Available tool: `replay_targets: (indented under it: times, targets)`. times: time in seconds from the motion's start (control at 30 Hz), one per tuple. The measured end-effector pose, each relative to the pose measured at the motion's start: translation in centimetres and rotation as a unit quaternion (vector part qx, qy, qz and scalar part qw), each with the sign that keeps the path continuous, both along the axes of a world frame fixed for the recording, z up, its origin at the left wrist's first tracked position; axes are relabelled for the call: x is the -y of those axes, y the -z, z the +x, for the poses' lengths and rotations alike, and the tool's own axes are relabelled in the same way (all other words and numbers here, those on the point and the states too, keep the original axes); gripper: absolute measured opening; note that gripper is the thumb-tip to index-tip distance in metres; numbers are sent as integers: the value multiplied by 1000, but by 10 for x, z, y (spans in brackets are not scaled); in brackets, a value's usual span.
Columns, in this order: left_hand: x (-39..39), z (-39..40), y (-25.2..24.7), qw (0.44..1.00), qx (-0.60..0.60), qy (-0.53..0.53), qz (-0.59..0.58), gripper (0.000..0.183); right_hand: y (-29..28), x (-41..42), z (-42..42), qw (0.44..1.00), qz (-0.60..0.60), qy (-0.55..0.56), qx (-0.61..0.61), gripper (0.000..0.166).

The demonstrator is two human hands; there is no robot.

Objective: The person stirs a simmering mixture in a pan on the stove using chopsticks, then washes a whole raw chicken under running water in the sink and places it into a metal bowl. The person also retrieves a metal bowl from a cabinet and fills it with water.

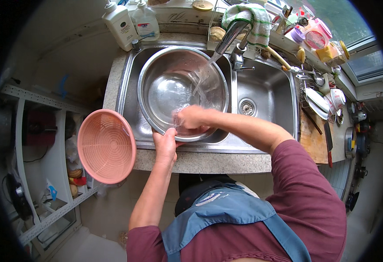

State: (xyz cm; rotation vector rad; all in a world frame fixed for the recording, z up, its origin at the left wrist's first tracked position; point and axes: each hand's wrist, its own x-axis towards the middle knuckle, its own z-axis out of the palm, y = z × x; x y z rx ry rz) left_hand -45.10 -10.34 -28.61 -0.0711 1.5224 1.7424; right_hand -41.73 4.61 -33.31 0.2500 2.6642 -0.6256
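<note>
A large stainless steel basin [171, 88] sits tilted in the left bowl of a double sink. Water runs into it from a chrome faucet [231, 37] above its right side. My left hand [166, 144] grips the near rim of the basin, thumb on top. My right hand [191, 117] is inside, blurred, near the basin's front wall, with splashing water around it; whether its fingers hold anything cannot be told. A pink plastic colander [108, 147] rests at the counter's left end. A green-striped white towel [250, 19] hangs over the faucet.
The right sink bowl [263, 95] adjoins the basin. To its right lie a wooden cutting board [312, 140], a knife [328, 140] and a rack of dishes [317, 101]. Two pump bottles [121, 28] stand behind the sink's left corner. Shelves [55, 147] are at far left.
</note>
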Motion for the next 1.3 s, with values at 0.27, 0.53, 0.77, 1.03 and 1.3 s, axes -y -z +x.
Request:
replay_targets:
  times: [0.27, 0.53, 0.77, 1.03, 1.3]
  targets:
    - [0, 15, 5, 1000, 22, -5, -7, 28, 18, -59, -1, 955, 97, 170, -222, 18]
    - [-5, 25, 3, 1000, -5, -20, -19, 31, 1, -3, 3, 915, -403, -15, -14, 39]
    - [6, 16, 12, 998, 44, -41, 5, 32, -55, -63, 30, 781, -524, 300, -158, 33]
    - [15, 18, 2, 999, 13, -42, -8, 28, -17, -49, 11, 935, -195, 115, -271, 39]
    - [13, 16, 8, 999, -5, -29, -28, 22, 2, 16, -28, 941, 122, -56, -311, 48]
